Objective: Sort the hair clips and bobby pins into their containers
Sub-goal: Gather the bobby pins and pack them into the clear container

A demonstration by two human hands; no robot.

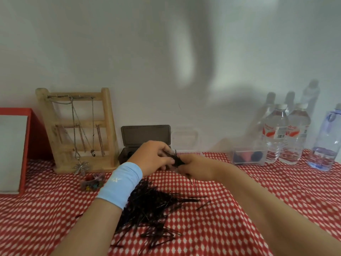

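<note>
A red-and-white patterned tablecloth (pixel 239 209) covers the surface, with a wooden jewellery stand (pixel 77 130) at ten o'clock and water bottles (pixel 286 133) at two o'clock. A large loose pile of dark bobby pins (pixel 151 211) lies at six o'clock, and an open dark box (pixel 140 143) stands at twelve o'clock. At centre, the left hand (pixel 155 157) and right hand (pixel 195 167) meet, fingers pressed together around a small bundle of pins (pixel 176 159).

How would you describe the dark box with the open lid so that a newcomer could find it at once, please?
Start at the wooden jewellery stand against the wall on the left. Directly to its right sits the dark grey box, lid upright, behind the left hand. Unlike the clear container beside it, it is opaque and dark.
</note>
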